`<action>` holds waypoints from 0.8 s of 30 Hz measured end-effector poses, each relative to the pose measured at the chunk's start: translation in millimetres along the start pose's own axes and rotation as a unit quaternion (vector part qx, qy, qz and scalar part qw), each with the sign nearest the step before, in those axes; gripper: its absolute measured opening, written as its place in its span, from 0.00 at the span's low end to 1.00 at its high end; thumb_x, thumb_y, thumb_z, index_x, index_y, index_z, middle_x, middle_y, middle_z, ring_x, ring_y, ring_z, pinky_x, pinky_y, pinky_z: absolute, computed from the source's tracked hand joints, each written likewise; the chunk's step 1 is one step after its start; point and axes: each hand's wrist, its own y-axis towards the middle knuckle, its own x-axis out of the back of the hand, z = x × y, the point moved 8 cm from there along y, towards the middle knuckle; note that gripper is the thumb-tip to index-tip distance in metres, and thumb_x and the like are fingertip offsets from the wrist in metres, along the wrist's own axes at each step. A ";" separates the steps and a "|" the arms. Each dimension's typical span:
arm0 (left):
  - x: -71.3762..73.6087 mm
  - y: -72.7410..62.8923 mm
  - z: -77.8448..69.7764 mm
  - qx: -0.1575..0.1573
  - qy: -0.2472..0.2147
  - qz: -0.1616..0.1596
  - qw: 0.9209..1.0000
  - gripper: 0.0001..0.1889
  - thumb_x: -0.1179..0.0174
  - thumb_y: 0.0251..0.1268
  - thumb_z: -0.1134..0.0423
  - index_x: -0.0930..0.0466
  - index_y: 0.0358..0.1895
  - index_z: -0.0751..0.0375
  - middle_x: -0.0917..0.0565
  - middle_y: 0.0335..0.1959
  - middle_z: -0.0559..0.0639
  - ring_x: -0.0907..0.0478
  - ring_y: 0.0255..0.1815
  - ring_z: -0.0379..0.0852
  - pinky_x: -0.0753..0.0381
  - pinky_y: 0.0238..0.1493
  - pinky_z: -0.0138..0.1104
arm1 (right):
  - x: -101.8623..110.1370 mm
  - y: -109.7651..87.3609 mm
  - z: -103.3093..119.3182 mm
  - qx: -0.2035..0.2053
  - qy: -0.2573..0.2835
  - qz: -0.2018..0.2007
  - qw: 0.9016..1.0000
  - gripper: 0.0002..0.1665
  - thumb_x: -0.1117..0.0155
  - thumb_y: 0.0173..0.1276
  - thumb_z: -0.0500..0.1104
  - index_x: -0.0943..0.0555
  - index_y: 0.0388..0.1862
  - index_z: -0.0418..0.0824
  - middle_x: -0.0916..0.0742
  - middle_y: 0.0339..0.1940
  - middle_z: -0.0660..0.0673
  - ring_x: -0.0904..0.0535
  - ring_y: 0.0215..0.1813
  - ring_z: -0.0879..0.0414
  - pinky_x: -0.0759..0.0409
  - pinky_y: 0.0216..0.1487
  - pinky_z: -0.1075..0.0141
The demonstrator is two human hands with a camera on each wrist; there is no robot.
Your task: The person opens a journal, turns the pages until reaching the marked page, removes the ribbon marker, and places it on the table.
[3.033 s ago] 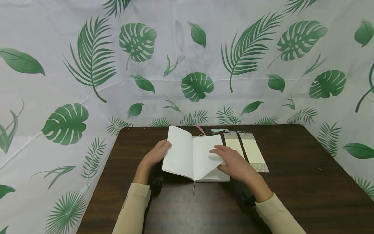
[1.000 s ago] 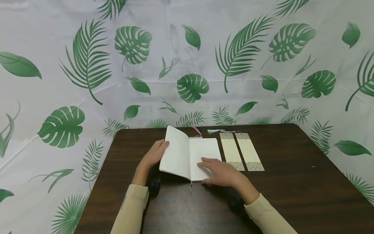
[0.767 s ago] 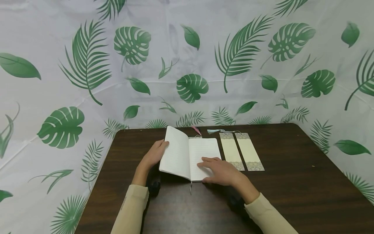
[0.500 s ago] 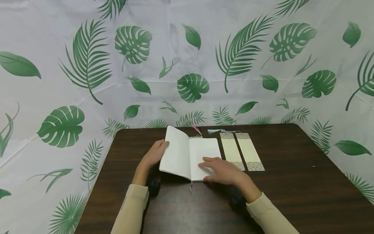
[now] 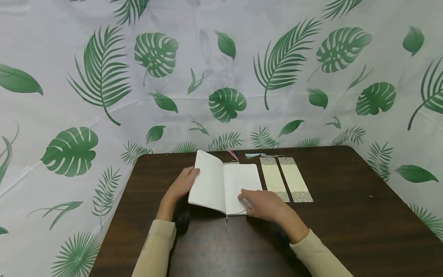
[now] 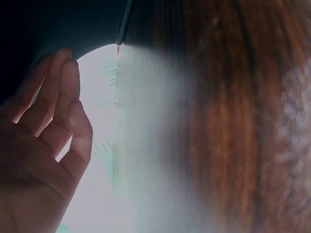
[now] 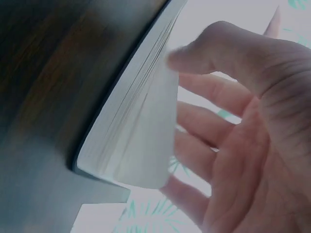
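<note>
A notebook (image 5: pixel 207 184) with white pages lies open on the dark wooden table, its left half tilted up. My left hand (image 5: pixel 183 182) holds that left half at its outer edge, thumb over the page side; in the left wrist view the other fingers (image 6: pixel 68 97) stretch behind the dark cover. At the lower right corner, my right hand (image 5: pixel 264 204) pinches a page (image 7: pixel 155 136) and bends it up. Its thumb is on one side of the page and the fingers reach behind the other. A thin ribbon (image 5: pixel 226 223) hangs from the spine.
Two cream bookmarks (image 5: pixel 274 179) with patterned ends lie side by side right of the notebook, near a pale blue tassel (image 5: pixel 254 155). A pink tassel (image 5: pixel 232 154) shows behind the notebook, its bookmark mostly hidden. Leaf-printed cloth (image 5: pixel 194 127) stands behind the table.
The earlier lifted page is turned over to the left. My right hand, which rested with spread fingers on the right page, now has its fingers drawn together on a lifted page corner. The left hand stays put.
</note>
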 end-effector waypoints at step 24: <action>-2.7 0.5 0.1 0.005 0.000 -0.016 1.000 0.28 0.63 0.90 0.48 0.24 0.71 0.65 0.16 0.46 0.59 0.18 0.43 0.50 0.20 0.51 0.42 | 21.4 2.1 -27.4 -0.094 0.094 -0.126 0.983 0.59 0.37 0.81 0.62 0.60 0.92 0.43 0.24 0.82 0.40 0.20 0.25 0.54 0.29 0.22 0.58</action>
